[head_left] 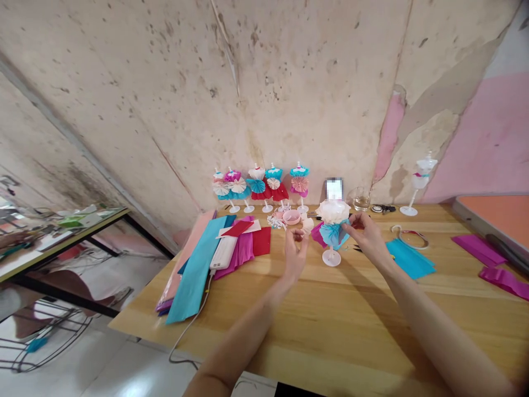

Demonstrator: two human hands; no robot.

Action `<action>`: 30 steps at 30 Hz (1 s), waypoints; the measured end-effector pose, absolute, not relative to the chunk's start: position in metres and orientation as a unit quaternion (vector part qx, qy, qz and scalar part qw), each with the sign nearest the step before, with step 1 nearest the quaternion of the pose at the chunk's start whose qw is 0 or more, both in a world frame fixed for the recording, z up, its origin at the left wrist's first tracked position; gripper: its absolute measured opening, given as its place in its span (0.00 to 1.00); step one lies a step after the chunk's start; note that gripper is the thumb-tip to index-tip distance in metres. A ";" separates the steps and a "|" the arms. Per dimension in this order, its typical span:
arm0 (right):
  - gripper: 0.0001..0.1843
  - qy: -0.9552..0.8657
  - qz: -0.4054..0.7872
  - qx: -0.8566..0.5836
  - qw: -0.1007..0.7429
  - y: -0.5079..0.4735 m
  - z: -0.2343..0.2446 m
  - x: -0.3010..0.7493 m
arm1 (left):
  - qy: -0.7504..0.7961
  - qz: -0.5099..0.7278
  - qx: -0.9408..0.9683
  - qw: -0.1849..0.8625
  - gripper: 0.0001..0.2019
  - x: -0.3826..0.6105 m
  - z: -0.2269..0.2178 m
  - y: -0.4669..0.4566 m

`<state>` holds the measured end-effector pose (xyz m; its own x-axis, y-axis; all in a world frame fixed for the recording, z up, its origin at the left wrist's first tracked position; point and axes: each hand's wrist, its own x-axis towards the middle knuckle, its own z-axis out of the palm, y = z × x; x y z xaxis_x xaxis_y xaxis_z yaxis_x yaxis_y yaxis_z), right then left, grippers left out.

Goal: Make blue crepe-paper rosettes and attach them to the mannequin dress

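Observation:
A miniature dress form (pixel 331 257) on a round white base stands in front of me, dressed in crepe paper: a cream ruffle (pixel 333 210) at the top, a pleated blue fan (pixel 332 232) at the waist, and a magenta piece (pixel 318 236) at its left side. The fingers of my right hand (pixel 367 236) are closed on the right edge of the blue fan. To the left of the form, my left hand (pixel 296 251) has its fingers pinched by a small pale paper piece (pixel 308 225); its exact shape is hard to make out.
Several dressed miniature forms (pixel 273 184) line the wall, with a barer one (pixel 421 175) at right. Crepe sheets (pixel 202 264) and a white power bank (pixel 223 252) lie left. A pink bowl (pixel 291 217), phone (pixel 334 190), glass (pixel 361 199) and blue sheets (pixel 409 259) surround the form.

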<state>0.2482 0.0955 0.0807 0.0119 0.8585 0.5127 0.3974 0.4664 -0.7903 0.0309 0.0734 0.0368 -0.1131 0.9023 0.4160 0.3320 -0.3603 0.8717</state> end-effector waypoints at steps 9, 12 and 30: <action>0.19 -0.631 0.321 -0.441 0.552 0.100 0.081 0.252 | 0.413 0.576 0.639 0.299 0.13 0.066 0.076 0.085; 0.18 -0.618 0.362 -0.427 0.552 0.101 0.082 0.257 | 0.396 0.588 0.611 0.353 0.12 0.065 0.066 0.094; 0.20 -0.663 0.419 -0.408 0.467 0.101 0.083 0.263 | 0.354 0.616 0.606 0.359 0.15 0.057 0.062 0.100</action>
